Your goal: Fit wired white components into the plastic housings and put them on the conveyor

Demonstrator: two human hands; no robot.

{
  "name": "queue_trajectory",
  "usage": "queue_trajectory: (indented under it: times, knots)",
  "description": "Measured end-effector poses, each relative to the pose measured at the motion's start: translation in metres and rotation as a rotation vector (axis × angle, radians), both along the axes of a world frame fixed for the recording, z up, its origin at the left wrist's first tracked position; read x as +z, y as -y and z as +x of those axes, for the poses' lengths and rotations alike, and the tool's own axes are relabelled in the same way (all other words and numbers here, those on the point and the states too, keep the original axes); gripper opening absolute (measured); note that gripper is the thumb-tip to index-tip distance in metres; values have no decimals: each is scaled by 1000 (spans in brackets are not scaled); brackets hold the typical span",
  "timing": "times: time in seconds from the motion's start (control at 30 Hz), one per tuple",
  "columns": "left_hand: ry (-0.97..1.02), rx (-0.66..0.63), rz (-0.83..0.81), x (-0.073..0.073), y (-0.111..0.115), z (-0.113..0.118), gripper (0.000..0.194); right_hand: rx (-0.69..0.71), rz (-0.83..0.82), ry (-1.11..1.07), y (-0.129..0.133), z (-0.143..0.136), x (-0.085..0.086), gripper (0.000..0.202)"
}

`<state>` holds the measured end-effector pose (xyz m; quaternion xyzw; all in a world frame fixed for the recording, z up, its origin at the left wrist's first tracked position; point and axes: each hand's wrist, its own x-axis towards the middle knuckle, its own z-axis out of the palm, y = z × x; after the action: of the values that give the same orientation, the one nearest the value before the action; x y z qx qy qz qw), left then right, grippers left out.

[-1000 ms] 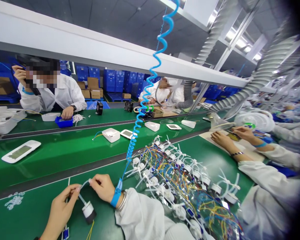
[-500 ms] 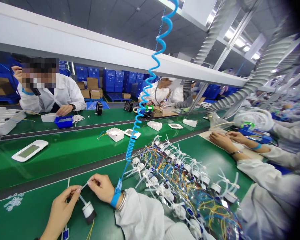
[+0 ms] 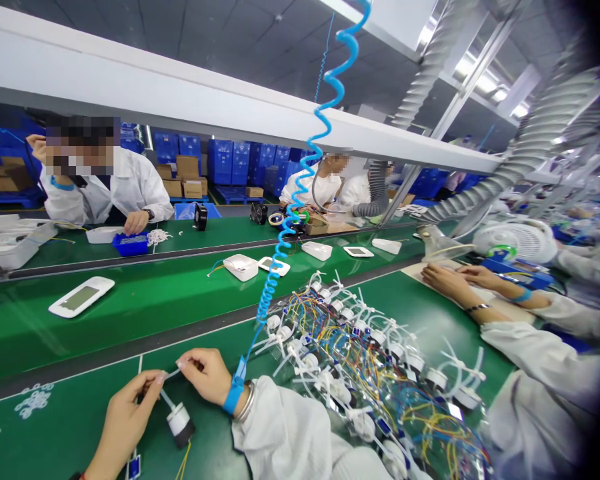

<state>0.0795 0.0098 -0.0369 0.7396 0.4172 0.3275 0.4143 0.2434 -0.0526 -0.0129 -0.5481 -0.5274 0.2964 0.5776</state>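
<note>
My left hand [image 3: 133, 410] pinches a thin translucent tube [image 3: 172, 375] between thumb and fingertips. The tube's other end is in the closed fingertips of my right hand [image 3: 207, 375], which wears a blue wrist strap [image 3: 234, 393]. Below my left fingertips hangs a small cylindrical pump [image 3: 180, 424], white above and black below, with a short tube on top and yellow wires [image 3: 184, 460]. A small blue part [image 3: 135, 465] lies by my left wrist. Small white rings [image 3: 34, 399] are scattered on the green table left of my hands.
Several pumps with tubes and coloured wires [image 3: 360, 360] cover the table to my right. A coiled blue cord [image 3: 283, 250] rises from my strap. White housings [image 3: 241, 267] and a display panel [image 3: 82, 297] lie on the green belt. A co-worker's hands [image 3: 450, 283] are at right.
The panel and housings on the belt have shifted right in view. My hands keep their hold on the tube. Across the belt, a co-worker's hand now sits over the blue bin.
</note>
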Motion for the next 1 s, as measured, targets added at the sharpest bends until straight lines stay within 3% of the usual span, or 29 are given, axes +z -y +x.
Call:
queue_trajectory:
  times: [0.23,0.5,0.73,1.0]
  knots:
    - [2,-8,2,2,1,1,44,18,-16,-45,-1,0,-4,22]
    - [5,-9,28,6,3,2,43,-70,-29,-48,-2,1,-1,20]
    - [12,17,29,7,4,3,44,-101,0,120,-2,4,0,42]
    - [8,8,36,6,3,1,45,-22,61,145,-1,6,-1,46]
